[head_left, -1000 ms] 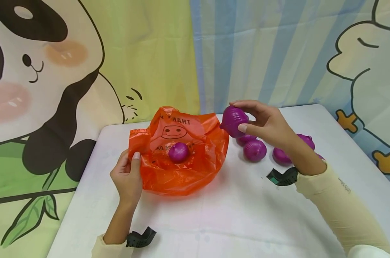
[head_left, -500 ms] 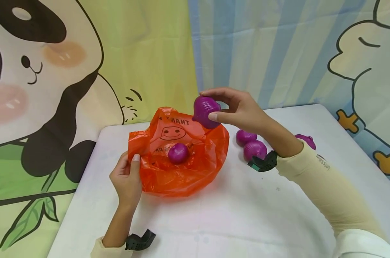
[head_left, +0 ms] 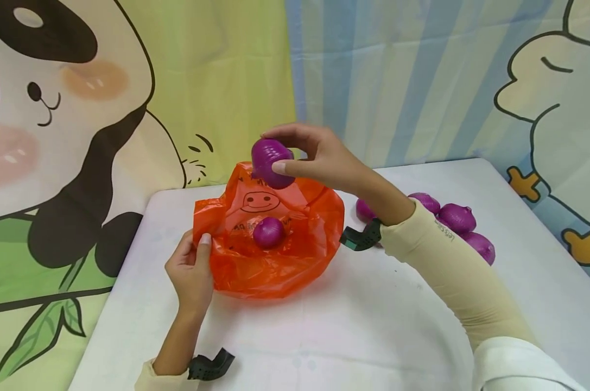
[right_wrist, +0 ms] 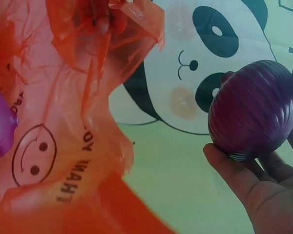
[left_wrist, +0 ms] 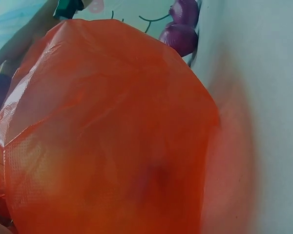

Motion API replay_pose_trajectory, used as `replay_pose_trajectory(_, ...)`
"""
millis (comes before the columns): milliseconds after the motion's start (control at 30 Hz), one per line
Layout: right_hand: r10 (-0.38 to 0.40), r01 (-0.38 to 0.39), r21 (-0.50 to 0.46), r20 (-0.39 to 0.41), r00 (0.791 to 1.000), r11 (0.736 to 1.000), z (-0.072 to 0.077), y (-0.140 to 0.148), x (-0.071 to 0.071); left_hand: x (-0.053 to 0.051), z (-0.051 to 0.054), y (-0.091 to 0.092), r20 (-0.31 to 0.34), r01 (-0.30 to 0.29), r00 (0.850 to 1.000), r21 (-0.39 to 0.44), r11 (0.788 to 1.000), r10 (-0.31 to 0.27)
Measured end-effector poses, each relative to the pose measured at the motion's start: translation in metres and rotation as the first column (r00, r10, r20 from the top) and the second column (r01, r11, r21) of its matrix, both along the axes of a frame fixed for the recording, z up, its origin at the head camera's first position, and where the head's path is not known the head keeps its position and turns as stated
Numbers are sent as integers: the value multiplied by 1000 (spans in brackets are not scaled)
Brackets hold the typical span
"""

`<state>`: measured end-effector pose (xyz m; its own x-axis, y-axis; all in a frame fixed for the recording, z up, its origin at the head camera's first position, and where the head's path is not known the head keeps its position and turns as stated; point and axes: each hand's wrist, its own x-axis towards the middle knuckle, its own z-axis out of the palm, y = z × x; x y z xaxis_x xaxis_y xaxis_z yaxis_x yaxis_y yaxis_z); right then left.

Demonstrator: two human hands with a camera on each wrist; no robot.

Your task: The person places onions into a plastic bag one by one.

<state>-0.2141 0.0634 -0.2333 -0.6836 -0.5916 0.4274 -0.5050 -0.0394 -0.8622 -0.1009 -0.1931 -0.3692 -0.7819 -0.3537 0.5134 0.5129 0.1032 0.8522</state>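
An orange-red plastic bag (head_left: 270, 279) with a printed smiling face lies spread on the table, its mouth gaping. My left hand (head_left: 192, 271) pinches the bag's left edge between thumb and fingers. One purple onion (head_left: 268, 233) rests inside the bag. Above the bag's far rim, my right hand (head_left: 314, 155) holds another purple onion (right_wrist: 256, 109) between thumb and fingertips, apart from the bag. In the left wrist view the bag (left_wrist: 112, 122) fills most of the picture and hides nearly all of the left hand.
Several more purple onions (head_left: 457, 218) lie on the white table (head_left: 324, 336) at the right, some partly hidden behind the right forearm. A cartoon-printed curtain (head_left: 246, 81) stands close behind the table. Each wrist wears a black band mount (head_left: 211, 365).
My right hand has carried its onion left, from beside the bag's right edge to above its far rim, rising slightly. The left hand and the bag have hardly moved.
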Motion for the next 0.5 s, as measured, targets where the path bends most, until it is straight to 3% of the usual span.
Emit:
replay_pose_trajectory(200,33,-33,88,-3,999,996,-8,-31,-8,1,0,-1,4,-19,1000,-20,1000,19)
replay_pose_trajectory(500,74,-88,193,78,994,977,-43,-54,-16,1,3,-3,-25,1,1000,23,1000,0)
